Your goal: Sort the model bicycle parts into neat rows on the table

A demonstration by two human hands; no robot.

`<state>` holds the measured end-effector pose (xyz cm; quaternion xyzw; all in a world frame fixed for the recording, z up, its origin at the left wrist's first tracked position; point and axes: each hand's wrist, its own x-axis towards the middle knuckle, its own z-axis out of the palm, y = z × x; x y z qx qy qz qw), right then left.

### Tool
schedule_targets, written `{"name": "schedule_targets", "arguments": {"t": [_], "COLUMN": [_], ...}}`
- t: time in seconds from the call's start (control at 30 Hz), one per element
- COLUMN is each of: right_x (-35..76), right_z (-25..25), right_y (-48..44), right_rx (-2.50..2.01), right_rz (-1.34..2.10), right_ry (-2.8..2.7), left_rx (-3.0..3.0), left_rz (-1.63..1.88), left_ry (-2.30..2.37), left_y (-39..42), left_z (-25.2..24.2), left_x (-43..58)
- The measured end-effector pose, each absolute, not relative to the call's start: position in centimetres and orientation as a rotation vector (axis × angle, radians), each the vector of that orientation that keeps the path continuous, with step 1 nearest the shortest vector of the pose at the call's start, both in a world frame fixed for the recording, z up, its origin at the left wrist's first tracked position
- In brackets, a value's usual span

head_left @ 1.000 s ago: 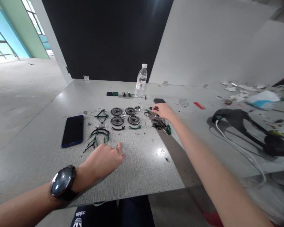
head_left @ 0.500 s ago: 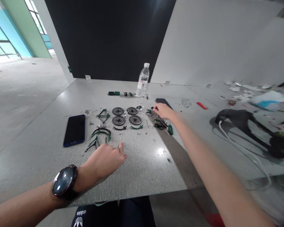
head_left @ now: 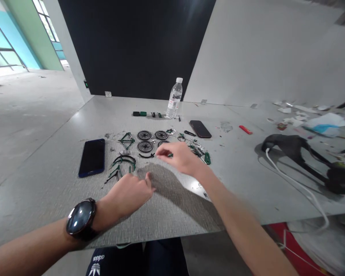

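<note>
Small model bicycle parts lie spread on a grey table [head_left: 60,180]: a green frame [head_left: 127,140], black spoked wheels [head_left: 145,145], curved fenders [head_left: 123,160] and a heap of small pieces [head_left: 199,151]. My left hand [head_left: 128,193], with a dark watch [head_left: 81,219] on the wrist, rests on the table just below the fenders, fingers curled under and thumb out. My right hand [head_left: 179,157] hovers over the lower right wheel, fingers pinched together; whether something tiny is in them I cannot make out.
A dark blue phone [head_left: 92,151] lies left of the parts, another phone [head_left: 200,128] at the right. A water bottle [head_left: 174,98] stands behind. A red lighter [head_left: 245,129], a black headset with white cable [head_left: 293,147] and paper litter [head_left: 322,119] sit at the right.
My right hand has drawn back from the heap of small pieces toward the wheels and me, uncovering the second phone. My left hand has stayed put.
</note>
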<state>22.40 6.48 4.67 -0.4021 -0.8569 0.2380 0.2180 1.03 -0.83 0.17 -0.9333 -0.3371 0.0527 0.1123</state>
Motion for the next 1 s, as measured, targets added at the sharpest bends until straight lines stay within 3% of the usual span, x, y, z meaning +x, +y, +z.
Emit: {"name": "schedule_targets", "arguments": {"t": [0.47, 1.0], "right_x": [19.5, 21.2], "right_z": [1.4, 2.7], "right_y": [4.8, 3.2], "right_rx": [-1.119, -1.092], "right_rz": [0.121, 0.103], "right_ry": [-2.815, -2.862], "left_rx": [-2.774, -2.792], "left_rz": [0.132, 0.203], "left_ry": [-0.993, -1.061], "left_y": [-0.6, -0.5], "left_z": [0.2, 0.0], "left_x": [1.0, 0.9]}}
